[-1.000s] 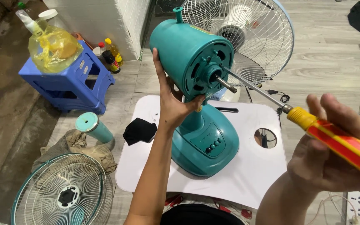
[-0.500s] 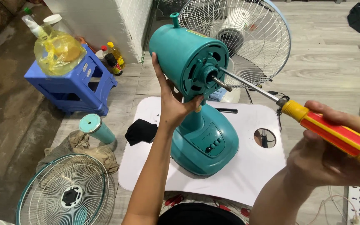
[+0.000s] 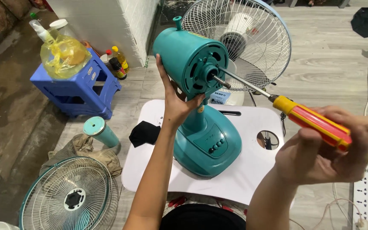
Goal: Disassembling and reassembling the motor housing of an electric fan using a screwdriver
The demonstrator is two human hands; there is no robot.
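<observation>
fan body (image 3: pixel 205 123) on tray table (image 3: pixel 243 179) | stool (image 3: pixel 75 89) left | guard (image 3: pixel 67 198) front-left

I'm getting bright, even daylight, soft shadows, sharp centre; my right hand (image 3: pixel 320 157) at lower right looks slightly blurred and stretched.

The left hand (image 3: pixel 176 102) grips the underside of the teal fan motor housing (image 3: pixel 190 64), which stands on its teal base (image 3: pixel 207 145) on a white tray table (image 3: pixel 243 179). The right hand (image 3: pixel 320 149) holds a yellow-and-red screwdriver (image 3: pixel 311 121), its shaft reaching up-left to the housing's front face beside the motor shaft (image 3: pixel 220 81). Below the left forearm lies a fan grille (image 3: pixel 71 196).
</observation>
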